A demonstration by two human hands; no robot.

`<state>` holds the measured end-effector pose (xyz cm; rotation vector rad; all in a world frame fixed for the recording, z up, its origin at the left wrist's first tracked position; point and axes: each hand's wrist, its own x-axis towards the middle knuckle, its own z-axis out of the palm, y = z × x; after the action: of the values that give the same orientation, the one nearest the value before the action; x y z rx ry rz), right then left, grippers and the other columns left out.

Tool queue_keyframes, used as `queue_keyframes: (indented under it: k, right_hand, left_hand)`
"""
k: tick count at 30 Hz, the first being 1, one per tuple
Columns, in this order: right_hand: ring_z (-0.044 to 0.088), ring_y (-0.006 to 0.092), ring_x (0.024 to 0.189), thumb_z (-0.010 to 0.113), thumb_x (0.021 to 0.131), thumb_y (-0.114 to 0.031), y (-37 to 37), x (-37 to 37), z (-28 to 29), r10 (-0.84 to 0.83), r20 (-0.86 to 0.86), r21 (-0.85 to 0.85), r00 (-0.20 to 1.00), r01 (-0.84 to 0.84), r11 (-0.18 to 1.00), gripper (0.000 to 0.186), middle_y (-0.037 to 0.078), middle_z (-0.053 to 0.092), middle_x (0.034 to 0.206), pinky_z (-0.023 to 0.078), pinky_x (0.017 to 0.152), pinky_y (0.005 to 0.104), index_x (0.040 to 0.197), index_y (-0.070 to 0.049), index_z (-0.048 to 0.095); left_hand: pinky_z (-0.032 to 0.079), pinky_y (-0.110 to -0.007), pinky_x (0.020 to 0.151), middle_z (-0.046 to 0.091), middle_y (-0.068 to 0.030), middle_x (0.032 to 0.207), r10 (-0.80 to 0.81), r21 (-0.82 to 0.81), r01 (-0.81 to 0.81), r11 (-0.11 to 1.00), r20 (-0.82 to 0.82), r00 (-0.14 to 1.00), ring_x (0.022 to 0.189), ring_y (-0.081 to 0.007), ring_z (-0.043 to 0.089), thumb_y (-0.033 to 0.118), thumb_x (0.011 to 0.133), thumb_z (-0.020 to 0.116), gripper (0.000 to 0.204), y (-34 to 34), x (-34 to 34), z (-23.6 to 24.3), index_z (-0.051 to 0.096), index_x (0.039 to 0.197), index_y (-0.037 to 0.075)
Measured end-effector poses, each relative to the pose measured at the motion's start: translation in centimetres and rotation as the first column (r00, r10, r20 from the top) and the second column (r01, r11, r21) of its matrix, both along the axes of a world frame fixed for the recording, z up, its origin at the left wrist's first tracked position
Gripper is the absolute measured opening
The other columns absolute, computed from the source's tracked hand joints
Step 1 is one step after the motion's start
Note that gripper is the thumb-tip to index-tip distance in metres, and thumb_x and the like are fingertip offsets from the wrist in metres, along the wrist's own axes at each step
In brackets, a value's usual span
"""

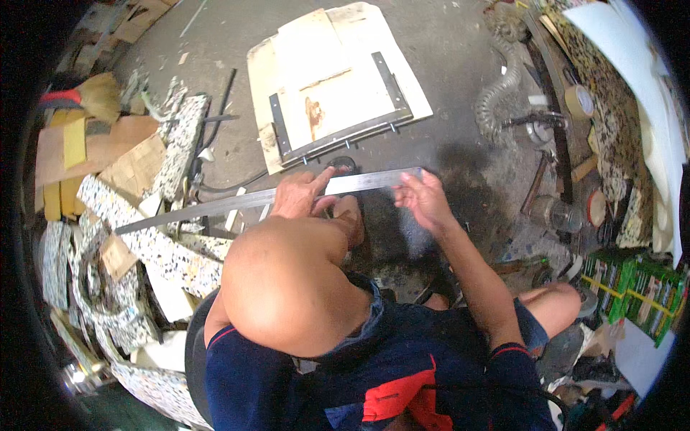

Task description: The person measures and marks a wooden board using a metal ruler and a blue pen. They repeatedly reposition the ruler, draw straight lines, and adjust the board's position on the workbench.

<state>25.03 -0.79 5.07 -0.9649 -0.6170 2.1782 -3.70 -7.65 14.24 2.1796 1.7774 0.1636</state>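
A long flat metal strip (251, 202) crosses in front of me, tilted, its left end over foam scraps. My left hand (296, 195) closes around its middle, the index finger stretched along it. At the strip's right end, my right hand (425, 201) has its fingers bent loosely against the metal. Just beyond the strip lies a dark round object (343, 164), partly hidden. Farther off, a pale wooden board (309, 54) on the floor carries a dark metal U-shaped frame (348, 132), with several bolts sticking out of its near side. My bent left knee (284, 280) hides part of my left forearm.
Speckled foam offcuts (144, 230), wood pieces (136, 169) and a broom (99, 97) crowd the left. On the right lie a ribbed clear hose (499, 86), a tape roll (579, 101), a glass jar (557, 213) and green boxes (636, 294). A dark cable (233, 185) runs towards the board.
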Motion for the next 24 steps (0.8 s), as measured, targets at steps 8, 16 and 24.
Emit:
queue_keyframes:
  k: [8,16,24]
  right_hand:
    - [0.062,0.0215,0.082,0.056,0.104,-0.02,2.4,9.3,-6.3,-0.213,0.029,-0.051,0.977,0.214,0.975,0.024,0.011,0.067,0.103,0.051,0.069,0.0351,0.118,-0.001,0.059]
    - [0.064,0.0205,0.068,0.067,0.096,-0.02,1.3,10.9,-11.9,0.19,0.612,-0.31,0.768,0.013,0.951,0.021,0.011,0.067,0.082,0.053,0.059,0.0366,0.097,0.002,0.066]
    - [0.067,0.0456,0.088,0.064,0.094,-0.033,13.1,7.0,-9.3,-0.583,0.781,0.623,0.226,-0.209,0.754,0.039,0.026,0.07,0.092,0.051,0.079,0.0502,0.104,0.003,0.073]
  left_hand:
    - [0.052,-0.052,0.079,0.069,-0.0207,0.094,0.059,-0.07,-0.035,0.997,0.373,0.926,0.09,-0.0419,0.067,0.035,0.09,0.071,0.043,0.6,4.3,3.3,0.065,0.124,0.009]
    - [0.052,-0.052,0.08,0.071,-0.026,0.093,0.543,-0.329,-0.456,0.827,0.258,0.799,0.093,-0.0446,0.069,0.039,0.094,0.067,0.041,-3.3,-4.5,-11.4,0.07,0.109,0.0]
    - [0.05,-0.04,0.08,0.072,-0.014,0.1,0.894,-0.411,-0.891,0.194,0.447,-0.012,0.086,-0.0247,0.063,0.052,0.104,0.049,0.058,2.4,-21.2,-21.6,0.068,0.11,-0.002]
